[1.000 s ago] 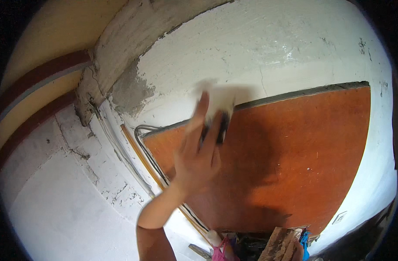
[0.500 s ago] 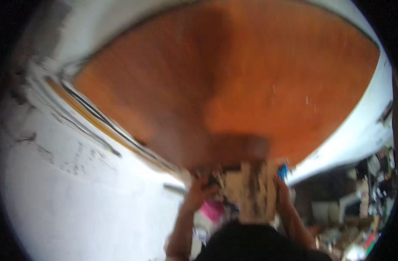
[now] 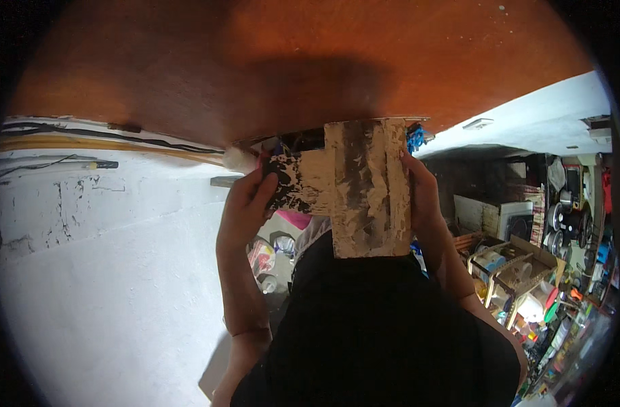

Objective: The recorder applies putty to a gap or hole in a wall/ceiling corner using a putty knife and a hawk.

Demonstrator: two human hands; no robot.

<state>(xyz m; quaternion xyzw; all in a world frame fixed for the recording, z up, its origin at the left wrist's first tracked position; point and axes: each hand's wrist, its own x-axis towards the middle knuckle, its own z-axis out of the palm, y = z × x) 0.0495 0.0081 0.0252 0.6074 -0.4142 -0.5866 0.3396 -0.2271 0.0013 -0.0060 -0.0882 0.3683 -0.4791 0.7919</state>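
Between my two hands is a worn tan piece of what looks like board or cardboard, with a wide upright part and a narrower part reaching left. Its surface is peeling, with dark patches on the wide part and ragged black flakes on the narrow one. My left hand is closed on the blackened left end, its thumb lying on the face. The right edge is gripped by my right hand, whose fingers are partly hidden behind it. The piece hangs in front of my black-clad torso.
A large orange-brown panel spans the top. Dark cables run along its edge by the white wall at left. At right stand a white cabinet-like appliance, an open rack of household things and clutter.
My view has tilted, so the orange-brown panel sits higher and more of my torso and the room shows. Both hands and the worn piece appear higher in view, still held.
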